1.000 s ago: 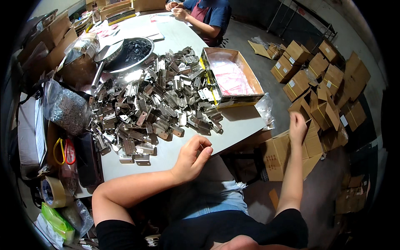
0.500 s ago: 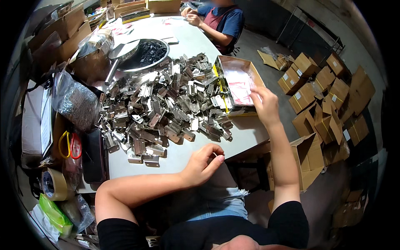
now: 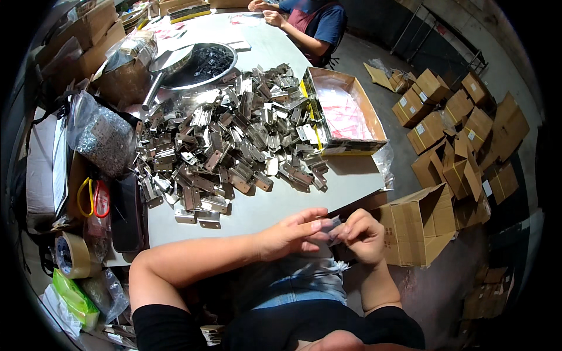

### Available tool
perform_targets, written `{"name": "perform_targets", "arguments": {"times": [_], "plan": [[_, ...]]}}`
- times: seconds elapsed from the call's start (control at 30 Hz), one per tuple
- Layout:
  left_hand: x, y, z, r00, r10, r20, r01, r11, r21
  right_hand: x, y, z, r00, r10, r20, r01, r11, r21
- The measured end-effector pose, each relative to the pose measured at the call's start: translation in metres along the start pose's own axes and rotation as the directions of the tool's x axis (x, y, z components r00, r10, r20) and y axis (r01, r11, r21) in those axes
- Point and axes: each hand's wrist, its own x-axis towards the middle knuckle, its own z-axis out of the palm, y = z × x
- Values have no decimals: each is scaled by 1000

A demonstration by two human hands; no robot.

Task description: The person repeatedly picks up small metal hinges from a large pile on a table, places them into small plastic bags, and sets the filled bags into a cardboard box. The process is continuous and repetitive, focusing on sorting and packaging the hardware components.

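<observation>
Plastic bag (image 3: 334, 230), clear, is just off the near edge of the bench (image 3: 257, 209). At right, a box (image 3: 354, 147) holds pink-and-white bags (image 3: 351, 124); far left, a bowl (image 3: 202, 86) holds black pieces (image 3: 212, 61). Right hand (image 3: 364, 237) pinches the plastic bag; left hand (image 3: 288, 236) meets it, fingers partly spread, grip unclear.

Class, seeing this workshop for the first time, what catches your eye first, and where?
Probably the heap of silvery bent metal brackets across the middle of the pale tabletop. Beyond it sits a round metal bowl of small black parts; at the heap's right, an open brown cardboard box of pink-and-clear plastic bags. Nearer, at lower centre, the left hand and right hand meet at a small clear plastic piece.
</observation>
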Motion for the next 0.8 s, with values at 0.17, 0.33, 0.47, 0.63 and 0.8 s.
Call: {"name": "perform_targets", "arguments": {"times": [0.17, 0.33, 0.47, 0.63, 0.8], "plan": [[4, -7, -18, 999, 31, -7, -30, 990, 141, 5, -10, 3, 999, 44, 21, -43, 998, -52], [4, -10, -13, 958, 269, -101, -242, 945, 219, -6, 6, 1, 975, 183, -127, -177, 983, 55], [4, -10, -5, 894, 409, -185, -339, 885, 318, -21, 30, 13, 955, 287, -72, -278, 953, 117], [-4, -1, -3, 906, 386, -175, -276, 851, 447, -29, 37, 25, 926, 373, 59, -376, 926, 46], [-1, -4, -4, 875, 467, -123, -317, 747, 584, -16, 27, 10, 954, 280, -109, -288, 956, -63]]}}
